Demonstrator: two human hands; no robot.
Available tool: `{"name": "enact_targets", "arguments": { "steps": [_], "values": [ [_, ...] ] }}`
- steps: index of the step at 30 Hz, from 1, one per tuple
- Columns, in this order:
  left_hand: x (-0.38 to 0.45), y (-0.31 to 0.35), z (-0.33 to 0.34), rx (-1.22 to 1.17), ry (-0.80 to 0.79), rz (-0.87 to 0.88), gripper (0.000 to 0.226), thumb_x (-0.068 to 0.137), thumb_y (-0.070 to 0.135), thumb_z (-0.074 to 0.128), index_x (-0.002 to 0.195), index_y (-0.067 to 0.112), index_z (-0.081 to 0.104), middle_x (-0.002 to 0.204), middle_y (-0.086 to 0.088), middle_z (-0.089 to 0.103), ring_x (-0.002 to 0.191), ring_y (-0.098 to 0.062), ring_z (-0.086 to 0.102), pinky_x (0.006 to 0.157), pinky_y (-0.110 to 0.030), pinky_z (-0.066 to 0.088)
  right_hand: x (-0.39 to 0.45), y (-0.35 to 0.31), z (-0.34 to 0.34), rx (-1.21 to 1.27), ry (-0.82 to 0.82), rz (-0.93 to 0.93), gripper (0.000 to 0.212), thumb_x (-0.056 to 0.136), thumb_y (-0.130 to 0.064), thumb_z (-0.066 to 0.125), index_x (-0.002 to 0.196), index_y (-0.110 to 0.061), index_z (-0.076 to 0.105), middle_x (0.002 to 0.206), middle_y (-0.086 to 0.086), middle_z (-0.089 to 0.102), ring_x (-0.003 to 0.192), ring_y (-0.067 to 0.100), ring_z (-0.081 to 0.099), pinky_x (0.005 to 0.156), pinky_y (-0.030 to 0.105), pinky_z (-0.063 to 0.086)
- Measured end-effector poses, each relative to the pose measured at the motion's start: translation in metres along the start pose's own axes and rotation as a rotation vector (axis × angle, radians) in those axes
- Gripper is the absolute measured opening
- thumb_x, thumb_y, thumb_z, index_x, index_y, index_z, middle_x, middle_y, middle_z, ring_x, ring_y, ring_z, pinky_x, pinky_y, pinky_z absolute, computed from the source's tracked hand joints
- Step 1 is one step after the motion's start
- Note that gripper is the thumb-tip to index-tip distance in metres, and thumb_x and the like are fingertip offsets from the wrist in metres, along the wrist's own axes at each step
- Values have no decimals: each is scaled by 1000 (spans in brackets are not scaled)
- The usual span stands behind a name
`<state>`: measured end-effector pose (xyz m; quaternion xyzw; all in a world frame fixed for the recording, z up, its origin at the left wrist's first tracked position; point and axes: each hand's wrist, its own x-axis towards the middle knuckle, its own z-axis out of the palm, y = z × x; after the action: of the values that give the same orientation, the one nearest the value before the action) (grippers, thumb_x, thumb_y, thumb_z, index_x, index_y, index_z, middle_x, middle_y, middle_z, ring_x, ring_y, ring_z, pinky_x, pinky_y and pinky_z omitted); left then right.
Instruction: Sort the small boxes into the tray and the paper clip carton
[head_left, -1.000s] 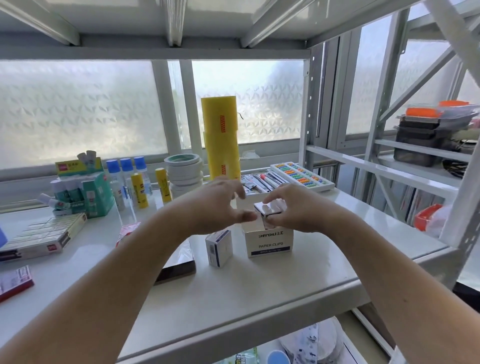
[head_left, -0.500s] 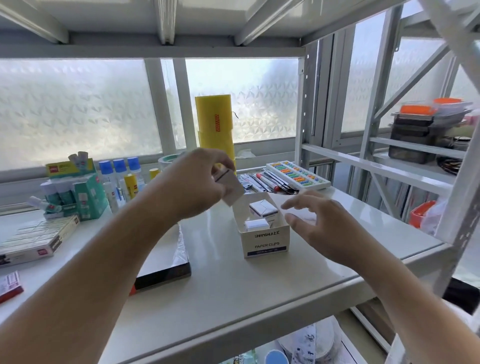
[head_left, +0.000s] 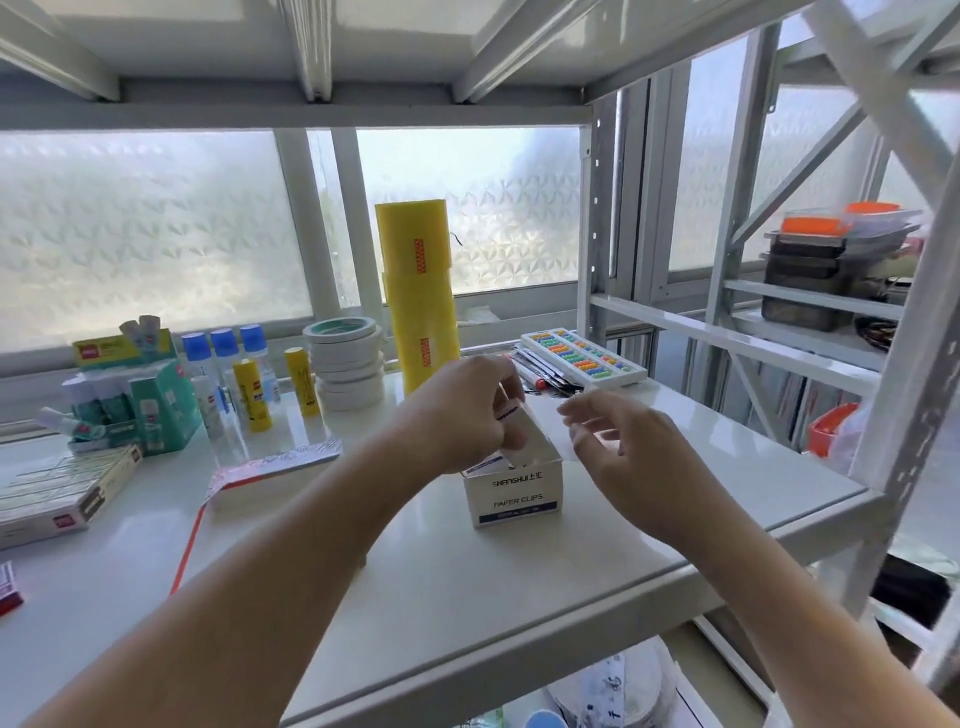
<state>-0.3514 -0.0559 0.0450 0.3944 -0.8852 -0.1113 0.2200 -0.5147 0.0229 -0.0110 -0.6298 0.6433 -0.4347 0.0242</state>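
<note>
Paper clip carton (head_left: 513, 491), white and printed "PAPER CLIPS", stands open near the middle of the white shelf (head_left: 519, 582), and both hands work at its mouth. The left hand (head_left: 460, 415) pinches a small box (head_left: 511, 415) between thumb and fingers and holds it tilted just above the opening, part of it hidden behind the knuckles. At least one more small white box (head_left: 488, 464) shows inside the carton at its near left corner; how many lie beneath cannot be told. The right hand (head_left: 618, 441) hovers just to the right of the carton with fingers spread and loosely curled, holding nothing.

As a judgement, the sorting looks well along on the carton side: one box sits inside and another is about to drop in. No loose small boxes show on the shelf around the carton. The tray named in the task cannot be picked out with certainty, so whether its share is done stays unclear. Seating the held box flat among those already inside looks like the step in hand.
</note>
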Motion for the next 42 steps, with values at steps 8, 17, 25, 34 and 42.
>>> {"name": "enact_targets", "arguments": {
  "steps": [8, 17, 25, 34, 42],
  "values": [
    [-5, 5, 2, 103, -122, 73, 45, 88, 34, 67, 132, 25, 62, 122, -2, 67, 103, -18, 62, 82, -26, 48, -3, -9, 14, -54, 1, -26, 26, 89, -25, 59, 115, -23, 64, 108, -7, 70, 96, 9, 65, 88, 35, 51],
    [-105, -80, -108, -84, 235, -149, 29, 97, 23, 57, 125, 25, 62, 110, 9, 66, 93, 3, 60, 73, -9, 42, -7, -75, 25, -15, 226, -226, 21, 87, -18, 58, 106, -18, 66, 104, -3, 66, 100, 16, 61, 89, 32, 47],
    [-233, -211, -166, 84, 325, -695, 34, 93, 24, 64, 127, 19, 62, 120, 0, 65, 103, -19, 61, 75, -30, 45, -18, -171, 115, 108, -148, -440, 20, 88, -30, 55, 105, -26, 66, 99, -12, 63, 95, 7, 58, 85, 25, 44],
    [-252, -242, -114, 193, 50, -726, 61, 90, 51, 59, 146, 33, 42, 150, 5, 45, 136, -18, 42, 108, -33, 35, -42, -246, 205, -197, -497, -658, 41, 94, -48, 47, 129, -28, 53, 130, -4, 56, 121, 19, 48, 101, 35, 39],
    [-254, -245, -111, 122, 242, -610, 40, 86, 43, 69, 122, 28, 68, 124, 4, 66, 108, -11, 59, 88, -22, 42, -54, -215, 178, -336, -329, -560, 35, 79, -45, 65, 107, -25, 66, 102, -3, 66, 96, 26, 63, 82, 42, 52]
  ]
}}
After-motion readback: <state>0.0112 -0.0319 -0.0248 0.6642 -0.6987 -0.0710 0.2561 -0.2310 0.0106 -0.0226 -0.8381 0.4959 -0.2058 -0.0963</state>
